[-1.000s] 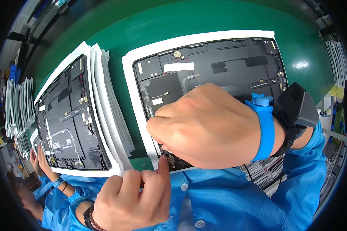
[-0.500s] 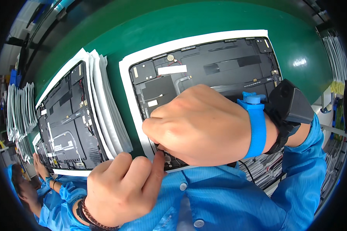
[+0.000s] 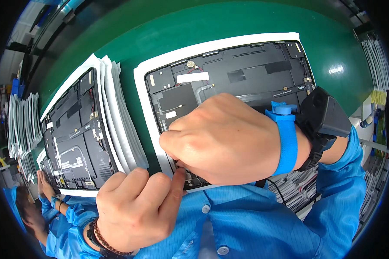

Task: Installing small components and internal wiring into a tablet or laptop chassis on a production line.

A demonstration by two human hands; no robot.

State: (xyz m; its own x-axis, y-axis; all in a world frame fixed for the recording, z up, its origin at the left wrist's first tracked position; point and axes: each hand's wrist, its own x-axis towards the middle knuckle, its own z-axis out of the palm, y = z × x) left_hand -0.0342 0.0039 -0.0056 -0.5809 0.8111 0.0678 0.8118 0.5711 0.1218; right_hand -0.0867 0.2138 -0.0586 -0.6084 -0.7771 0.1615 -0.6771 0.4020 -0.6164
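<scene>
A black device housing (image 3: 246, 93) lies face up on a white padded sheet (image 3: 140, 84), with flat cables, thin wires, a round silver part (image 3: 190, 64) and a white label strip (image 3: 192, 77) inside. My right hand (image 3: 229, 140) bends over its near left part, closed; the fingertips and anything between them are hidden beneath the hand. At the near left corner, my left hand (image 3: 138, 207) has its fingers curled, the forefinger reaching to the housing's edge close to the right fingertips. Its thumb is hidden. A blue strap (image 3: 288, 144) and a black wrist device (image 3: 324, 116) sit on my right wrist.
On the left, a second black housing (image 3: 80, 129) rests on a stack of white padded sheets (image 3: 123, 125). A co-worker's hands (image 3: 45, 184) are at the far left. More white stacks (image 3: 23, 125) stand beyond. The table is green (image 3: 337, 82).
Both hands keep their places, with only a very slight shift of the right hand and wrist. The housing stays put.
</scene>
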